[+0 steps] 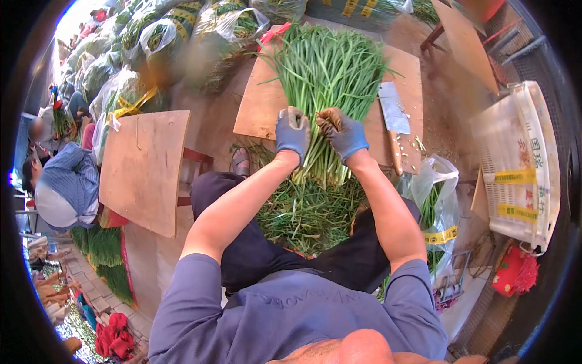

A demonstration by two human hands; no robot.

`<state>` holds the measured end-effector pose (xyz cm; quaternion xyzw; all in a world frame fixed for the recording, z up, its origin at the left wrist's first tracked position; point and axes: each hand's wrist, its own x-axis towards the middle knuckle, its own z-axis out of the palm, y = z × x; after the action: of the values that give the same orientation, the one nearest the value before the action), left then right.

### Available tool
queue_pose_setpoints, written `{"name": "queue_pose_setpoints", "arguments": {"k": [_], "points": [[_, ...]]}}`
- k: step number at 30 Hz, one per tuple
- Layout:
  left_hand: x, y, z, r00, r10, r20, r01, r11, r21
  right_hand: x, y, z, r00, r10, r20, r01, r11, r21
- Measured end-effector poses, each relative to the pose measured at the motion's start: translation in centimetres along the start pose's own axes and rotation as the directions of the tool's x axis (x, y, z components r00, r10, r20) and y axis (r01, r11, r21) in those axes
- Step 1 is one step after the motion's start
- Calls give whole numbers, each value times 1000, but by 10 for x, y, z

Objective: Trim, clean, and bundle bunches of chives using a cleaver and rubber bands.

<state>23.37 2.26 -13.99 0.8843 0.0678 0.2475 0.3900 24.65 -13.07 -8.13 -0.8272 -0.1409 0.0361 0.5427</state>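
Note:
A large bundle of long green stalks [330, 67] lies on a wooden board [257, 109], its pale cut ends towards me over the board's near edge. My left hand [293, 134], in a blue-grey glove, is closed at the bundle's left side. On the right side my right hand [341, 133], gloved too, has its fingers pinched together over the stalks; anything small between them is too hidden to make out. A cleaver [393, 109] with a wooden handle rests to the right, with small pale trimmings beside it. Loose green leaves [309, 212] are heaped below, between my legs.
Another wooden board [145, 170] stands at left, near a seated person [66, 182]. Plastic bags of greens [163, 36] fill the back left. At right are a bag of greens [433, 200], a white crate [515, 164] and a red bundle [515, 270].

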Motion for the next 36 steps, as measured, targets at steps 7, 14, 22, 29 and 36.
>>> {"name": "queue_pose_setpoints", "arguments": {"k": [7,14,22,29,36], "points": [[-8,-12,-9,950,-304,70,308,873,-379,17,15,26,982,-122,147,156,956,-248],[-9,-17,-15,922,-369,115,379,805,-457,22,-14,36,967,88,240,82,784,-615],[-12,-21,-18,891,-401,215,444,667,-598,28,-15,43,962,134,237,61,742,-668],[-17,-28,-14,893,-349,283,446,615,-650,26,-15,44,965,131,227,53,749,-660],[-25,-23,-12,896,-338,287,438,581,-686,27,-14,45,959,163,233,44,726,-687]]}}
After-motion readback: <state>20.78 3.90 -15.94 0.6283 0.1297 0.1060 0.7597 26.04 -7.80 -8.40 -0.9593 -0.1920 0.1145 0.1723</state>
